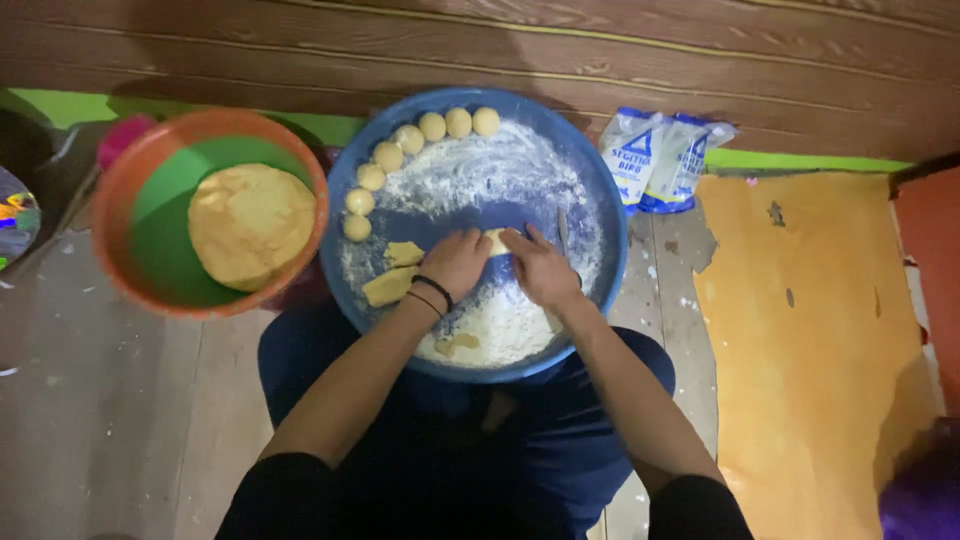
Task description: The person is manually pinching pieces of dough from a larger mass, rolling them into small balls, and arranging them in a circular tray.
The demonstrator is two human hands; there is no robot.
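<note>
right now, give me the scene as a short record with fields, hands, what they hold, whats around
left hand: on a piece of dough, over the floured blue tray
right hand: on the same piece of dough, from the other side
dough balls: seven in a curved row along the tray's far-left rim
cut dough pieces: two on the tray, left of the left hand
orange bowl: left of the tray, holds a big dough lump
flour bags: two, right of the tray by the wall

Dim, soft-focus, dark shadowed edges

Head camera looks steeply down, close over the blue tray [600,200].
</note>
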